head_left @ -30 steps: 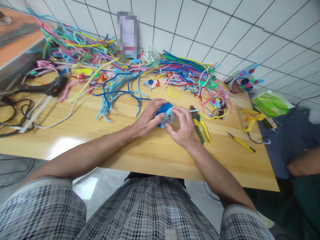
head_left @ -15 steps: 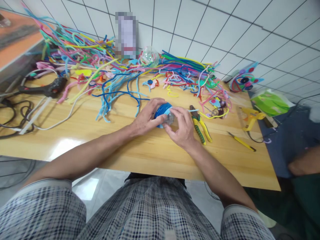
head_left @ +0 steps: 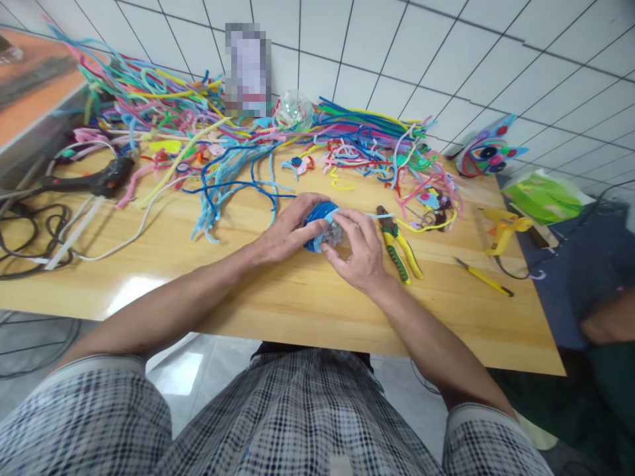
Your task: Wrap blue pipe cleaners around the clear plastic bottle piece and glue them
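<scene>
Both hands hold a small rounded, clear plastic piece (head_left: 334,234) wound with dark and light blue pipe cleaners. My left hand (head_left: 284,233) grips its blue-wrapped left side, thumb lying across the wrapping. On the other side, my right hand (head_left: 361,250) pinches the light blue strand against the plastic with its fingertips. A loose end of that light blue pipe cleaner (head_left: 383,215) sticks out to the right beyond the knuckles. Pliers with yellow and green handles (head_left: 398,248) lie just right of my right hand. The underside of the wrapped piece is hidden.
Heaps of coloured pipe cleaners (head_left: 218,192) line the back of the wooden table (head_left: 278,304). A black glue gun (head_left: 94,180) with cables is at left. At right are a yellow glue gun (head_left: 503,228), a yellow craft knife (head_left: 483,276) and another person's arm (head_left: 610,317).
The view has shifted slightly. My left thumb has slid a little up and left on the wrapped piece; both hands keep hold of it.
</scene>
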A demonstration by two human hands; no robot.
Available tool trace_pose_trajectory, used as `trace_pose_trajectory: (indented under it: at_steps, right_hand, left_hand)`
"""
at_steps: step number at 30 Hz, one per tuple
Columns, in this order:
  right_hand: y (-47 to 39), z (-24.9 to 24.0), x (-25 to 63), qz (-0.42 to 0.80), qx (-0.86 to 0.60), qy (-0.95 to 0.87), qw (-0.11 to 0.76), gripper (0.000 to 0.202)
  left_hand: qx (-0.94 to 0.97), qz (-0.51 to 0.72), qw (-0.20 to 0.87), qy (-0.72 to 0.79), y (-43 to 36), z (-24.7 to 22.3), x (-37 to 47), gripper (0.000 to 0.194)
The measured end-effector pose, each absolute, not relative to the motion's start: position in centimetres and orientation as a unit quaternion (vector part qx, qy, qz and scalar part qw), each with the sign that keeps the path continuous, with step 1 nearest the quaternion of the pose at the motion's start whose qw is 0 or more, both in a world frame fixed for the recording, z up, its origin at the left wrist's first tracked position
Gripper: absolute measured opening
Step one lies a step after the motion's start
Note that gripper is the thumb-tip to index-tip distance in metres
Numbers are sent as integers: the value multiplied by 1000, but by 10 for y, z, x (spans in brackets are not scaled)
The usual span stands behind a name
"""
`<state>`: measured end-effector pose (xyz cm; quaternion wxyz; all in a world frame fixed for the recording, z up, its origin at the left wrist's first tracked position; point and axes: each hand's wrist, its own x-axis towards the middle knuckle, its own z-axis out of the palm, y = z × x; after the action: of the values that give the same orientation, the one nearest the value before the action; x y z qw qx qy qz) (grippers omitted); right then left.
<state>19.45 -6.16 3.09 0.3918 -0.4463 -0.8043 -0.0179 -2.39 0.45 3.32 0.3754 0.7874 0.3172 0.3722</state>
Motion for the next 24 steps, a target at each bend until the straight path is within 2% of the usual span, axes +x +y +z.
trace_pose_trajectory:
  at_steps: [14, 19, 24]
  right_hand:
    - [-61, 28, 193, -27, -432, -806, 404, 62]
    - [-60, 27, 191, -48, -420, -803, 421, 61]
    - [-58, 29, 191, -36, -437, -806, 397, 59]
  left_hand:
    - [801, 381, 358, 290, 12, 26, -22, 51]
    - [800, 354, 383, 296, 13, 33, -26, 56]
    - [801, 314, 414, 297, 13, 43, -34, 60]
